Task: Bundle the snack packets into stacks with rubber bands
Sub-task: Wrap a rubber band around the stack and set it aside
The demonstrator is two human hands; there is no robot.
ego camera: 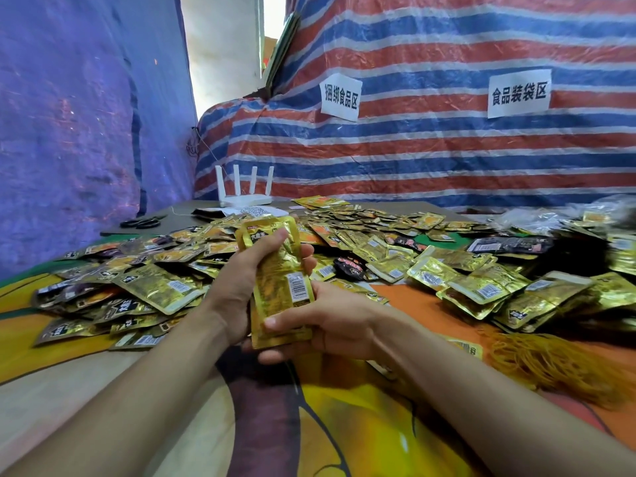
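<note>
A stack of gold snack packets stands upright between my hands above the table's middle. My left hand grips its left side, thumb across the front near the top. My right hand holds its lower end, thumb pressed on the front and fingers curled underneath. Loose gold and dark packets lie heaped across the table behind and to both sides. A pile of orange-yellow rubber bands lies on the table at the right, near my right forearm.
A white router with several antennas stands at the table's far edge, black scissors to its left. Striped tarpaulin with two paper labels closes the back; blue tarpaulin hangs on the left. A colourful printed cloth covers the table.
</note>
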